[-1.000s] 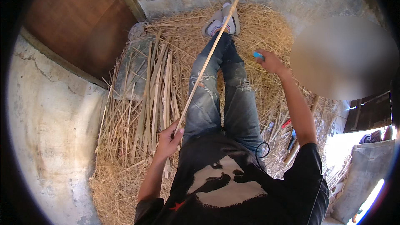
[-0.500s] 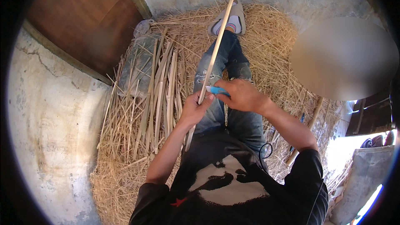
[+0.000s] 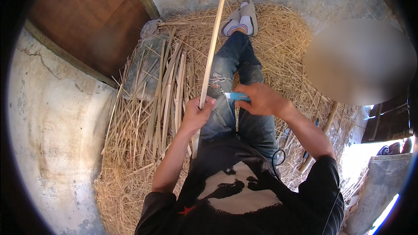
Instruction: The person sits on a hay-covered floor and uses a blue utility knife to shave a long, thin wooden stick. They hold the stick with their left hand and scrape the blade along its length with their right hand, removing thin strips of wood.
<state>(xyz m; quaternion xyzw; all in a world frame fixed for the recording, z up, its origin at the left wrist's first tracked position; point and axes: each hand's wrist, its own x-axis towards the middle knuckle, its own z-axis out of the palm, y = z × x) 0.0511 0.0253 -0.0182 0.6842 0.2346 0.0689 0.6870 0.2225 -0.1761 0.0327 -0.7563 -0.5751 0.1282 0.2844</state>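
I sit on straw with my legs in blue jeans stretched out ahead. My left hand [image 3: 197, 113] grips a long pale bamboo strip [image 3: 213, 48] that runs from my lap up past my feet to the top edge. My right hand [image 3: 261, 100] holds a small knife with a blue handle [image 3: 239, 97], its blade pointing left toward the strip, just beside my left hand's fingers. The strip's lower end sticks out below my left hand, over my thigh.
A bundle of cut bamboo strips [image 3: 167, 91] lies on the straw to my left, next to a grey sack [image 3: 146, 67]. A brown wooden door [image 3: 87, 17] and a cracked concrete wall [image 3: 48, 126] are on the left. A wooden stick [image 3: 320, 135] lies at right.
My right hand came in from out at the right with the knife to the strip. My left hand slid higher up the strip and stays there.
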